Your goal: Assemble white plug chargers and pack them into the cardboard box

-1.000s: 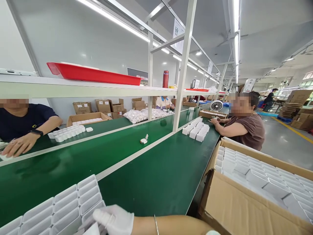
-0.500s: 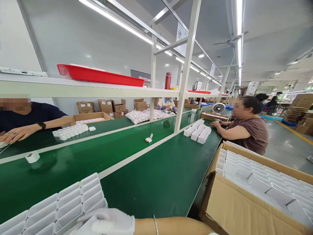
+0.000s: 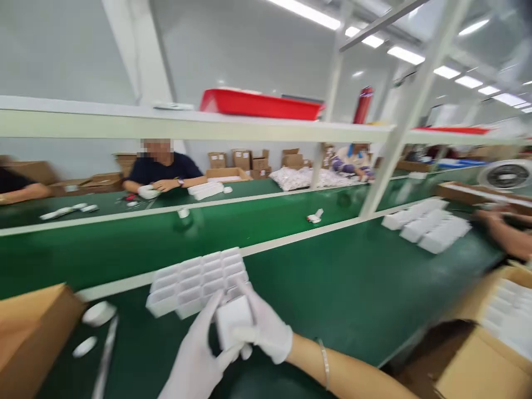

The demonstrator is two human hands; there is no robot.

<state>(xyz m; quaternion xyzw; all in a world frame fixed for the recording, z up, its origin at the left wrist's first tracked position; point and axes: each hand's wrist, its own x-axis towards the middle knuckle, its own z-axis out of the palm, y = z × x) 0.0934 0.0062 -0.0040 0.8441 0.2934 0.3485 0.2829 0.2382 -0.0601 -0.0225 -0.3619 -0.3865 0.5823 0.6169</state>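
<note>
Head view: the box (image 3: pixel 234 317) is held between left hand (image 3: pixel 198 349) and right hand (image 3: pixel 268 328), fingers wrapped round its sides, near the tubs (image 3: pixel 200 281) over the bench (image 3: pixel 328 293). Probably pretty light, stiff, maybe slick; best gripped by opposite walls.

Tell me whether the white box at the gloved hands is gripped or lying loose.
Gripped: the left hand and right hand clasp the white box from either side, in front of the rows of white containers.

A factory — workers (image 3: pixel 164 172) flank green worktables (image 3: pixel 332 282).
</note>
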